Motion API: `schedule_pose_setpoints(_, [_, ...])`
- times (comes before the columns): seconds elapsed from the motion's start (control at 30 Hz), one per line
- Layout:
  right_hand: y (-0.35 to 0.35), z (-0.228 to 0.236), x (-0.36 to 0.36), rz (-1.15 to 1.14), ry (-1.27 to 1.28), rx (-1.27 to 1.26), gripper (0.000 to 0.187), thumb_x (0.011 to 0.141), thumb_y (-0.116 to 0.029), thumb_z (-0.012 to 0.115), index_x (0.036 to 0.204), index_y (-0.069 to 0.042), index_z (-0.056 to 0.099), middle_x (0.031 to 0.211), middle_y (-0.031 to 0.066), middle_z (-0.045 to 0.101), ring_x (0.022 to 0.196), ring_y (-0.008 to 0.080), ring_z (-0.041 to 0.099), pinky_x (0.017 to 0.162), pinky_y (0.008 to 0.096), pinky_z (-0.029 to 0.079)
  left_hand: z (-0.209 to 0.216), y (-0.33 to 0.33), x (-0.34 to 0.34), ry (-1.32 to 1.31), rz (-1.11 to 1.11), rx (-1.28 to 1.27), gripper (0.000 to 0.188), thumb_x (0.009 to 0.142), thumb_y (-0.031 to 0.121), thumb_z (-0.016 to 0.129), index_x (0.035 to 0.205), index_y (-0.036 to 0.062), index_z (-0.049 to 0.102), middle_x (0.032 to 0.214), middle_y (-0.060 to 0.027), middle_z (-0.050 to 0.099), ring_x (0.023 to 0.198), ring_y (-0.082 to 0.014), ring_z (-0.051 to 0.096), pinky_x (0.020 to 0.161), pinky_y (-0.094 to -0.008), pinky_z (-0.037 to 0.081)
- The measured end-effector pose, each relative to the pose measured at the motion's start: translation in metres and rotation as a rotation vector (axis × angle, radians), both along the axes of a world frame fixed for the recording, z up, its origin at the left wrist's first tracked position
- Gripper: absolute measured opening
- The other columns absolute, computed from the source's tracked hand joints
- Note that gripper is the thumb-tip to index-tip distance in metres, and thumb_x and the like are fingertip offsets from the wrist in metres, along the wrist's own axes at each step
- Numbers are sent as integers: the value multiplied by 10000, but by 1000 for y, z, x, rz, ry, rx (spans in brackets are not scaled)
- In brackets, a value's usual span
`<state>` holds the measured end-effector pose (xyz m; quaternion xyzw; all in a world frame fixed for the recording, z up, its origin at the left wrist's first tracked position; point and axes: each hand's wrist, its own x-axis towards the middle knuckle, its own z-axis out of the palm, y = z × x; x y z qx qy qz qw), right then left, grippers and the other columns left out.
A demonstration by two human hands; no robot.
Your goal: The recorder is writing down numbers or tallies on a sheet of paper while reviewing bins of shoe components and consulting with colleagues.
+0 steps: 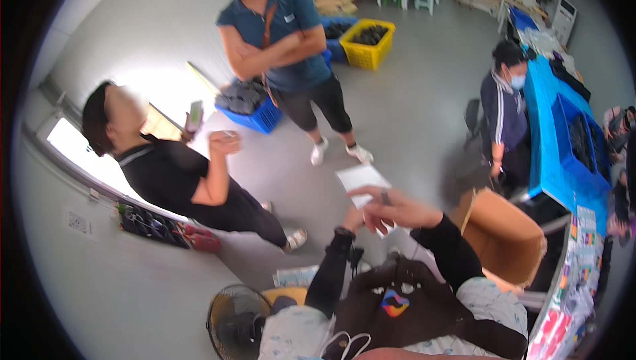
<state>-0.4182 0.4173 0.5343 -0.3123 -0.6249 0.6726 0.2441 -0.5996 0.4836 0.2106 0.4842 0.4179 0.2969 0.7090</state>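
Note:
A blank-looking white sheet [363, 178] is held up in front of me, its lower part hidden behind my fingers. My left hand [352, 218] grips it from below; most of its fingers are covered by the other hand. Across the front of the sheet reaches my right hand [401, 211], a ring on one finger. Its index finger is stretched out to the left and the others are apart and loosely bent. Both forearms wear black sleeves.
Two people stand ahead on the left, one holding a phone [194, 116]. An open cardboard box [500, 237] is at my right, beside a blue-covered table [544, 138] where a masked person stands. A fan [237, 323] is at lower left. Blue and yellow crates [370, 55] hold dark items.

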Motion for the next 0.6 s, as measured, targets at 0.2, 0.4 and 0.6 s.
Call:
schedule_pose_setpoints(0.2, [-23, 50, -5, -673, -516, 1252, 540, 932, -9, 632, 1461, -16, 525, 1583, 231, 450, 1435, 385, 474, 1192, 459, 363, 62, -11, 3, -122, 300, -316, 444, 1032, 196, 628, 1424, 6, 541, 1303, -93, 668, 1054, -225, 721, 807, -348, 619])
schedule_pose_setpoints(0.4, [-32, 38, 61, -850, -254, 904, 353, 878, -39, 705, 1228, -2, 680, 1074, 190, 739, 987, 361, 737, 813, 411, 576, 85, -24, 45, -251, 319, -206, 451, 1047, 160, 587, 1445, -35, 502, 1304, -112, 670, 1079, -235, 714, 879, -385, 606])
schedule_pose_setpoints(0.6, [-9, -123, 202, -857, -207, 329, 403, 996, -385, 675, 1090, 0, 746, 916, 79, 761, 878, 217, 710, 819, 351, 531, 122, -48, 87, -30, 5, 360, 447, 1038, 193, 643, 1378, -87, 566, 1281, -124, 679, 1122, -247, 673, 988, -363, 525])
